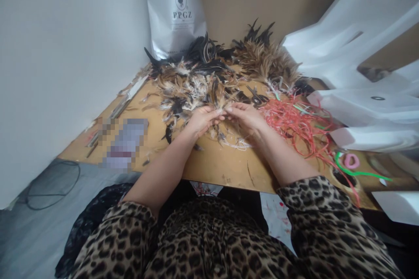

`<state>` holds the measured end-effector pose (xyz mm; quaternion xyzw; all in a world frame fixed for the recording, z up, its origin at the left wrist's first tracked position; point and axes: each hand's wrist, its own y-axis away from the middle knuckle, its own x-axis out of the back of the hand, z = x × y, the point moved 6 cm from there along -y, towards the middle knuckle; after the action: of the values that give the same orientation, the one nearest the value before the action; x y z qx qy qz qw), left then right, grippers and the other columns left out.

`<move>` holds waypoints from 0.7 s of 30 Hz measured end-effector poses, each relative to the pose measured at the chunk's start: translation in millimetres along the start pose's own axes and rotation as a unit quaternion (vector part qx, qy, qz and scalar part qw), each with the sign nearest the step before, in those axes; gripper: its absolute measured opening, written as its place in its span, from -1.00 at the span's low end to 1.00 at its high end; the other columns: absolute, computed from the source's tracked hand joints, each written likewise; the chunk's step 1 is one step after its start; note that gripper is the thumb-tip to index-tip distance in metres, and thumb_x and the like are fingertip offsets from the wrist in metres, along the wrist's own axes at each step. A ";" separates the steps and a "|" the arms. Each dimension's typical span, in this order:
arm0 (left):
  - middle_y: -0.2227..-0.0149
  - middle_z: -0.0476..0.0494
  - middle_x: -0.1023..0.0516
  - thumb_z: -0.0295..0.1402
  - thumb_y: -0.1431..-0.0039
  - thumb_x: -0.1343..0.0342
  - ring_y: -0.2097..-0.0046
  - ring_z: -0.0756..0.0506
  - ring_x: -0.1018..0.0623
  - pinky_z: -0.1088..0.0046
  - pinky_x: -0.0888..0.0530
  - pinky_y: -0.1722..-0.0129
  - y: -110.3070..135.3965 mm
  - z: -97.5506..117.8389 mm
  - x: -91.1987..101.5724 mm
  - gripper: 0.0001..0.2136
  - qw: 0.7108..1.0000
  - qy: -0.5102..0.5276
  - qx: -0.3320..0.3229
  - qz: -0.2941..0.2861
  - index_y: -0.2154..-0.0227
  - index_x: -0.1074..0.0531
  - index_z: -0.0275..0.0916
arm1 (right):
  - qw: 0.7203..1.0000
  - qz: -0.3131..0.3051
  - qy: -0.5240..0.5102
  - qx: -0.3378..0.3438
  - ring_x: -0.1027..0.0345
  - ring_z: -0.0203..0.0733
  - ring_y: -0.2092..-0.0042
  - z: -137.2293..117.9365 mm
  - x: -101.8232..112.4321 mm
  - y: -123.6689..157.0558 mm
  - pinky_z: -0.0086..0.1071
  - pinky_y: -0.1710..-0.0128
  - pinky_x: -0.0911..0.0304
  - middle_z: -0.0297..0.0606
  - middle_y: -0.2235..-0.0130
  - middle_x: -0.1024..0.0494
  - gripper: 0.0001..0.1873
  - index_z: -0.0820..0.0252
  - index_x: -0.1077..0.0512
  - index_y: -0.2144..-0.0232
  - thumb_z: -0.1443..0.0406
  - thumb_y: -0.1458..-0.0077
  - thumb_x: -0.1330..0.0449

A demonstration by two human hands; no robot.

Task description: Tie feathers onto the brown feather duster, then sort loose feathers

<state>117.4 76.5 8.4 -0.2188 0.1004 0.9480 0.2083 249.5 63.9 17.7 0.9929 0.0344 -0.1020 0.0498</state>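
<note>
My left hand (206, 118) and my right hand (244, 116) meet over the middle of the table, fingertips nearly touching. Between them they pinch the base of a small bunch of brown and white feathers (218, 96), whose tips point away from me. Just beyond lies a loose pile of white, brown and black feathers (191, 85). Behind my right hand is a pair of dark scissors (257, 96). A tangle of red plastic string (291, 122) spreads beside my right forearm. Thin white strands (237, 144) lie below my hands.
A silver-white bag (176, 13) stands at the back, with long black feathers before it. Bundled brown feathers (266, 63) lie back right. A blurred phone-like item (126, 141) and thin sticks (114, 111) are on the left. White plastic (369, 100), a pink ring (352, 161) and green string are right.
</note>
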 end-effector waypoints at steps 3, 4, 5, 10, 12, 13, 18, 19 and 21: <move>0.47 -0.16 -0.57 -0.49 0.00 -0.20 0.47 0.08 -0.53 0.68 -0.35 0.56 0.2 -3.2 -1.1 -0.94 1.000 0.008 0.021 -0.007 0.45 -0.49 -0.42 | 0.999 0.010 -0.051 0.015 -0.30 -0.41 0.49 2.8 -6.1 1.4 -0.48 0.44 -0.21 -0.37 0.50 -0.51 -0.71 0.21 -0.45 0.55 0.20 0.35 -0.42; 0.46 -0.16 -0.57 -0.49 0.00 -0.19 0.47 0.07 -0.53 0.68 -0.35 0.56 -0.2 -3.8 0.2 -0.94 1.000 0.018 0.025 0.000 0.45 -0.49 -0.41 | 0.998 0.019 -0.062 0.014 -0.29 -0.41 0.50 3.5 -5.3 1.2 -0.49 0.45 -0.20 -0.39 0.52 -0.50 -0.71 0.21 -0.45 0.55 0.21 0.36 -0.43; 0.44 -0.16 -0.58 -0.49 -0.01 -0.19 0.46 0.07 -0.54 0.68 -0.35 0.56 -0.7 -4.1 2.2 -0.94 0.999 0.028 0.028 0.011 0.44 -0.49 -0.41 | 0.997 0.027 -0.067 0.012 -0.28 -0.42 0.51 3.9 -3.7 0.8 -0.50 0.48 -0.18 -0.40 0.54 -0.49 -0.71 0.21 -0.45 0.55 0.22 0.36 -0.43; 0.38 -0.17 -0.59 -0.48 -0.02 -0.18 0.46 0.08 -0.54 0.69 -0.32 0.59 -1.0 -4.3 8.6 -0.94 0.997 0.038 0.041 0.045 0.43 -0.48 -0.40 | 0.997 0.049 -0.046 0.025 -0.24 -0.44 0.54 2.1 3.1 -2.0 -0.50 0.49 -0.16 -0.43 0.58 -0.44 -0.72 0.20 -0.45 0.55 0.23 0.38 -0.43; 0.38 -0.19 -0.59 -0.46 -0.03 -0.18 0.46 0.08 -0.55 0.70 -0.31 0.61 -0.1 -4.7 5.6 -0.92 0.999 0.022 0.044 0.022 0.43 -0.48 -0.40 | 0.997 0.055 -0.026 0.042 -0.24 -0.42 0.53 0.8 2.5 -1.7 -0.47 0.46 -0.17 -0.42 0.58 -0.44 -0.72 0.21 -0.44 0.58 0.22 0.36 -0.42; 0.37 -0.20 -0.59 -0.45 -0.04 -0.18 0.46 0.08 -0.55 0.70 -0.30 0.61 0.5 -5.1 3.9 -0.91 0.999 0.011 0.046 0.010 0.42 -0.49 -0.41 | 0.997 0.058 -0.017 0.052 -0.25 -0.41 0.52 0.2 1.6 -1.1 -0.46 0.45 -0.18 -0.41 0.58 -0.44 -0.72 0.21 -0.43 0.59 0.21 0.36 -0.42; 0.39 -0.20 -0.59 -0.40 -0.01 -0.21 0.47 0.10 -0.53 0.70 -0.31 0.59 2.1 -6.7 1.0 -0.87 0.998 -0.038 0.049 0.002 0.44 -0.49 -0.41 | 0.994 0.074 0.003 0.080 -0.30 -0.35 0.48 0.5 -3.6 2.0 -0.40 0.38 -0.23 -0.40 0.53 -0.48 -0.73 0.19 -0.42 0.58 0.19 0.34 -0.40; 0.41 -0.20 -0.58 -0.39 0.01 -0.23 0.48 0.10 -0.52 0.69 -0.32 0.57 2.3 -6.5 0.9 -0.86 0.998 -0.046 0.047 0.003 0.45 -0.49 -0.40 | 0.994 0.075 0.005 0.080 -0.30 -0.35 0.48 1.8 -4.5 2.1 -0.39 0.36 -0.24 -0.40 0.53 -0.47 -0.72 0.19 -0.42 0.58 0.18 0.34 -0.40; 0.43 -0.18 -0.57 -0.38 0.04 -0.25 0.49 0.11 -0.50 0.67 -0.34 0.55 2.9 -5.7 0.4 -0.85 0.997 -0.067 0.043 0.004 0.47 -0.48 -0.40 | 0.994 0.076 0.011 0.081 -0.31 -0.34 0.46 4.6 -6.1 2.0 -0.38 0.34 -0.25 -0.40 0.53 -0.47 -0.72 0.19 -0.42 0.59 0.17 0.34 -0.39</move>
<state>117.9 72.5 3.5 -0.1456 0.1278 0.9561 0.2198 242.8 61.1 14.7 0.9945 -0.0494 -0.0891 -0.0239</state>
